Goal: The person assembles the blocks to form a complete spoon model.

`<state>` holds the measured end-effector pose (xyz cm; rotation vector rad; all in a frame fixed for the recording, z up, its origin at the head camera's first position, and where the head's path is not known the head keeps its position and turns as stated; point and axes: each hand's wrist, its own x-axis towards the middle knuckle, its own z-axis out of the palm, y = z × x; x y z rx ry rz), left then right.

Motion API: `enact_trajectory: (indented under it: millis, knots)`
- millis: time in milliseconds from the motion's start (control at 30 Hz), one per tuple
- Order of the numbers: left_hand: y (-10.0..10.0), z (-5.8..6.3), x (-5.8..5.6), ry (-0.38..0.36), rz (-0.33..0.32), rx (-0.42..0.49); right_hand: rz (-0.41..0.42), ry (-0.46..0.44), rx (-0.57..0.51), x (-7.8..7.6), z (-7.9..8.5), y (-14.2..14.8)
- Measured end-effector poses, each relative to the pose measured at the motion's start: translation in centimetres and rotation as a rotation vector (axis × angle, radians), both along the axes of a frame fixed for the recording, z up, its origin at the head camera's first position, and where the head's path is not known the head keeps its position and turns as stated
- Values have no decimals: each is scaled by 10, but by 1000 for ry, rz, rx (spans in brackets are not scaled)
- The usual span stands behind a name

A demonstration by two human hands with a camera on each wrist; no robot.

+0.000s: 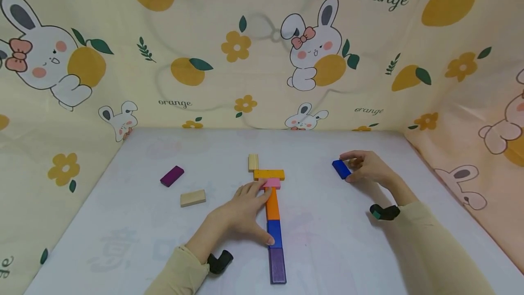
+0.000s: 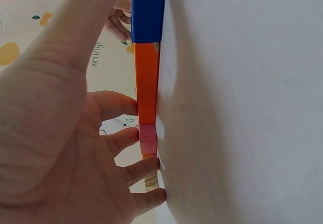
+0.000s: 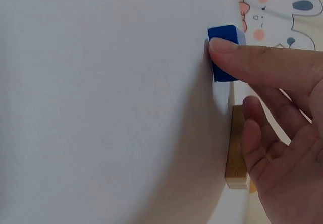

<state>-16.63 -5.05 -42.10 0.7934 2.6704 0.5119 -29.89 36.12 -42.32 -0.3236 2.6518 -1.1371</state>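
My right hand [image 1: 366, 167] pinches a blue block [image 1: 341, 169] between thumb and fingers at the right of the table; the thumb lies across its end in the right wrist view. My left hand [image 1: 241, 213] is spread along the left side of a line of blocks, fingertips by the pink block [image 1: 273, 183] and orange block [image 1: 272, 205], thumb touching a second blue block [image 1: 275, 233]. A purple block [image 1: 277, 265] ends the line at the near side. Beyond the pink one lies a yellow block [image 1: 269, 175] set crosswise, touching it.
A ridged wooden block [image 1: 253, 162] stands behind the yellow one, at its left end. To the left lie a dark magenta block [image 1: 172, 176] and a plain wooden block [image 1: 193, 198]. A printed cloth [image 1: 262, 58] hangs behind the white table [image 1: 319, 249].
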Motion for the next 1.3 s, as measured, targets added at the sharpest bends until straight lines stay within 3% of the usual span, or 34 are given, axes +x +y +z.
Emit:
enact_trajectory:
  millis: [267,667,1033,1300]
  knots:
    - [-2,-2,-1,2,1,0,-43,30,-12,3,1,-21]
    - [-2,-3,-4,25,-21,-2,-63,-75,-302,9,5,-86]
    - [-2,-1,-5,7,-25,-19,-31,-52,-125,-14,-11,-137]
    - [-3,0,-5,0,-20,-7,21,-61,-156,-24,-15,-152]
